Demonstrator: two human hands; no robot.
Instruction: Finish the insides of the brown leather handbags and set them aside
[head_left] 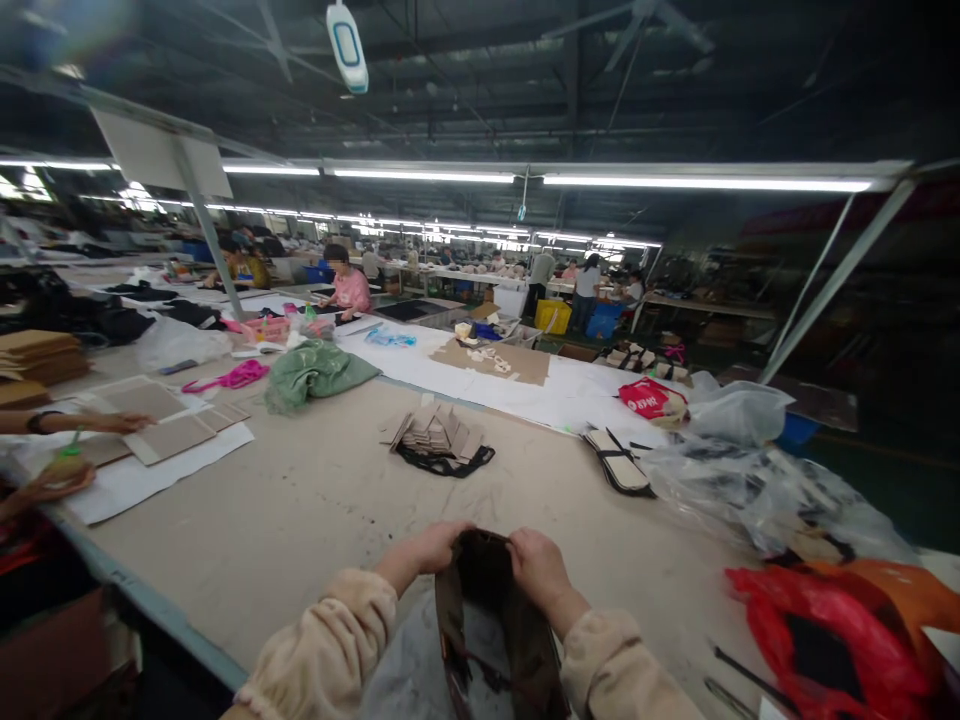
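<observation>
A dark brown bag (529, 640) stands at the front edge of the table, its mouth open toward me. My left hand (441, 546) grips the far left part of its rim, fingers closed over the edge. On the far right part of the same rim, my right hand (537, 563) is closed too. The bag's inside is dark, and a thin strap or cord shows within it; its lower part runs out of view. Beyond my hands lies a pile of small grey-brown board pieces (442, 432) with a black band (450, 468) along its front.
At left, a co-worker's hands work over flat boards (176, 435); one holds a round thing with a green top. A green cloth bundle (319, 372) lies further back. Clear plastic sheeting (765, 490) and a red plastic bag (847, 620) cover the right side.
</observation>
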